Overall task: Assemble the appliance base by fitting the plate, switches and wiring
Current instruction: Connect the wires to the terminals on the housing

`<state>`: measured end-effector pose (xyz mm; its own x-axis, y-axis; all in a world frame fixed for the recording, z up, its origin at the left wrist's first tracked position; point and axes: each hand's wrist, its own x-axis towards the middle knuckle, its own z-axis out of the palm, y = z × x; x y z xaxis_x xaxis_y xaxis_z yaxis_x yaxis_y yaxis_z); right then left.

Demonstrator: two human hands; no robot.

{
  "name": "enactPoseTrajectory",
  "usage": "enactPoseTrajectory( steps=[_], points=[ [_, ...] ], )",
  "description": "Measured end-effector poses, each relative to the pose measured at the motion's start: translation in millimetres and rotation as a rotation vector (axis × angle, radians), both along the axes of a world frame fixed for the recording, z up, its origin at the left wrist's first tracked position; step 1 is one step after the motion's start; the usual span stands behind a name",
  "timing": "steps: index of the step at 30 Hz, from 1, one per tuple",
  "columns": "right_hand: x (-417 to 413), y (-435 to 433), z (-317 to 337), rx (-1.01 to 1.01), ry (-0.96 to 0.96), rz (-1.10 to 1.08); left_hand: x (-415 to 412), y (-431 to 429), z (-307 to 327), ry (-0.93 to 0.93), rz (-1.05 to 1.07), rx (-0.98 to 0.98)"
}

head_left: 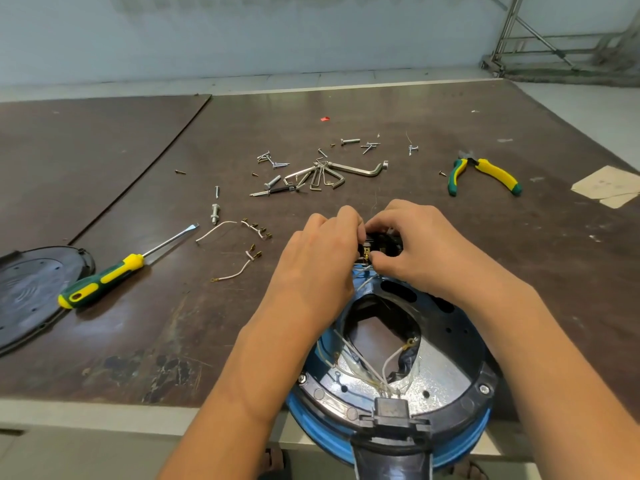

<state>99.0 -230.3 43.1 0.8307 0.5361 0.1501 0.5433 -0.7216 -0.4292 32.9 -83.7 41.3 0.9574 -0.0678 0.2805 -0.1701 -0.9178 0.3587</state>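
Now my left hand [317, 268] and right hand [429, 251] both pinch the black switch [382, 244] at the base's [464, 344] far rim, white wires [363, 276] just under it.

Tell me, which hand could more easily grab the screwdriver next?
Probably the left hand: the screwdriver lies on its side, while the right hand, gripping the switch, would have to cross over.

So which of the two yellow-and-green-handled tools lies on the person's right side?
The pliers, handles spread, out past the right hand, which grips the black switch. The screwdriver lies on the left, beside the black plate.
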Motion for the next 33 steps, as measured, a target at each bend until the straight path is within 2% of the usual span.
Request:
enactPoseTrajectory(
  steps=[25,33],
  points=[
    [6.2,-0.1,-11.3,-0.010,-0.052,-0.037,9.7,4.1,-8.3,0.065,0.013,-0.137],
    [6.2,-3.8,-10.2,0.096,0.007,-0.008,6.5,9.5,-7.7,0.001,-0.019,-0.233]
  ],
)
